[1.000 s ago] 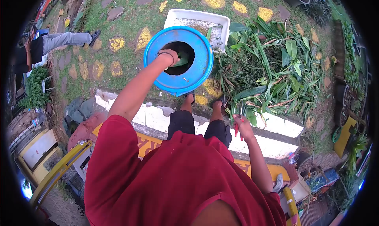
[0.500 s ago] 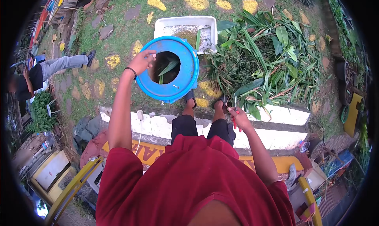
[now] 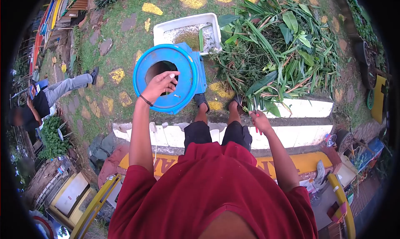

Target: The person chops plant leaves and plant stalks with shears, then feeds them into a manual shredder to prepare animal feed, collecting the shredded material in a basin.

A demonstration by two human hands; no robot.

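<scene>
My left hand (image 3: 160,85) is over the round hole in the top of a blue plastic bin (image 3: 186,66). Its fingers are loosely bent and apart, with nothing visible in them. The dark hole is partly covered by this hand. Low on the right, my right hand (image 3: 262,123) grips red-handled pruning shears (image 3: 257,132); their blades point away from me and are hard to make out against the cut leaves. A large heap of cut green leaves and stems (image 3: 287,55) lies just beyond that hand, right of the bin.
Behind the bin is a white tray (image 3: 160,35) with brown residue and a leaf strip. A low white-tiled ledge (image 3: 291,132) runs before my legs. Yellow stones (image 3: 191,0) dot the grass. At far left another person (image 3: 68,85) stands on the ground.
My left hand has moved from the hole's left rim to over the hole. The leaf seen inside the bin is now out of sight. The view has shifted slightly; the shears remain in my right hand.
</scene>
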